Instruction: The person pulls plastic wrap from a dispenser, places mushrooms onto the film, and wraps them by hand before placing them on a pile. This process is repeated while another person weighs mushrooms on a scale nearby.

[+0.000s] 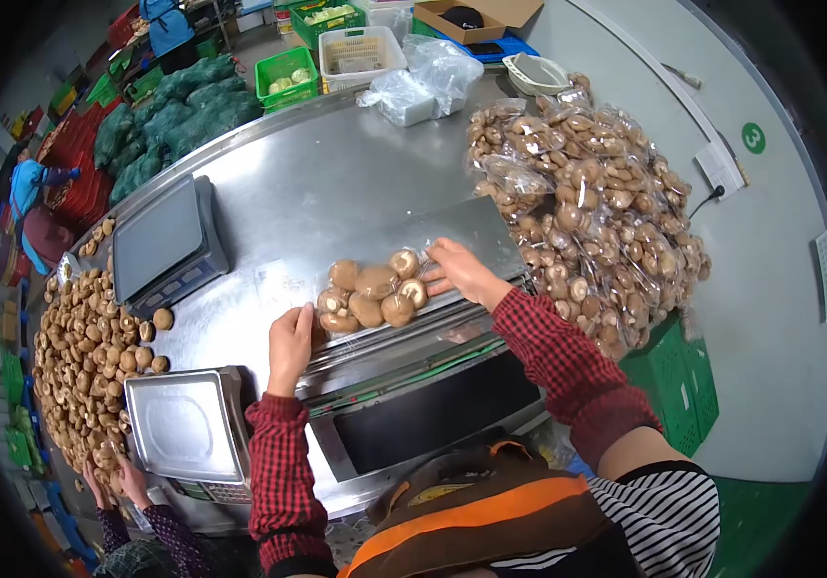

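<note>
A clear-film pack of brown mushrooms (372, 294) lies across the wrapping machine's metal surface (336, 361), between my two hands. My left hand (290, 349) grips the near left end of the pack, its thumb upward and the other fingers partly hidden. At the opposite end, my right hand (462, 274) holds the film edge with its fingers bent around it. Several caps and pale undersides show through the shiny film. Below the pack, a green strip (413, 378) runs along the machine's front.
Bagged mushrooms (597, 212) are heaped on the right, loose mushrooms (91, 356) on the left. Two scales (158, 236) stand beside the loose pile. A co-worker's hands (117, 480) touch mushrooms at lower left. Plastic bags (423, 82) and a white basket (360, 56) sit at the back.
</note>
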Demonstrator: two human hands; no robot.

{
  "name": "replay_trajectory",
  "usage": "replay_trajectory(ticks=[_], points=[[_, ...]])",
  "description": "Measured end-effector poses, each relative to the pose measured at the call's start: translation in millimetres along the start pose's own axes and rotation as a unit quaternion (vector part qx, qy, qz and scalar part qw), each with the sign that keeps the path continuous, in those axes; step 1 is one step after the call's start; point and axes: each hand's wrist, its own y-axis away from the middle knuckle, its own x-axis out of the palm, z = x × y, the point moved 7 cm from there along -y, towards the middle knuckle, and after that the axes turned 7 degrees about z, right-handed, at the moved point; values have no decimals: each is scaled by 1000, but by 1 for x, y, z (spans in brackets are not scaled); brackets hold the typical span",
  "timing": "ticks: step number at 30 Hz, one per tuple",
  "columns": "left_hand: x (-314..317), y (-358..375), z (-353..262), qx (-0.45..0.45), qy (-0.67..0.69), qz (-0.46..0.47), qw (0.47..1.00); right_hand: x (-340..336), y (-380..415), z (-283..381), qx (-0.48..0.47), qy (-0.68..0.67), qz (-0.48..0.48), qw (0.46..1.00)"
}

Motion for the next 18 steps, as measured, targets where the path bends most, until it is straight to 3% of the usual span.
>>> replay_trajectory(ticks=[1, 4, 5, 8, 10, 11, 12, 14, 15, 16, 18], points=[[2, 5, -7, 21, 51, -53, 997, -3, 10, 0, -1, -11, -27, 1000], [7, 41, -14, -7, 136, -42, 990, 1, 71, 7, -9, -59, -49, 997], [15, 63, -22, -40, 218, -9, 975, 14, 98, 7, 9, -85, -12, 996], [29, 121, -22, -89, 194, 70, 975, 36, 160, -30, 55, -151, 58, 985], [42, 146, -12, -118, 155, 120, 973, 38, 183, -70, 101, -176, 44, 978], [47, 152, -8, -106, 70, 124, 984, 37, 190, -84, 89, -124, -17, 988], [51, 153, -12, -26, 18, 76, 997, 36, 195, -96, 77, -68, -76, 992], [54, 166, -17, -21, -25, 14, 999, 35, 205, -106, 4, 44, -202, 978], [59, 168, -12, -17, 5, -2, 1000, 39, 217, -100, -35, 76, -283, 956], [69, 168, -5, -16, 2, 10, 1000, 43, 223, -111, -31, 70, -293, 953], [83, 175, 1, 2, 53, -4, 999, 39, 248, -128, -104, 169, -394, 898]])
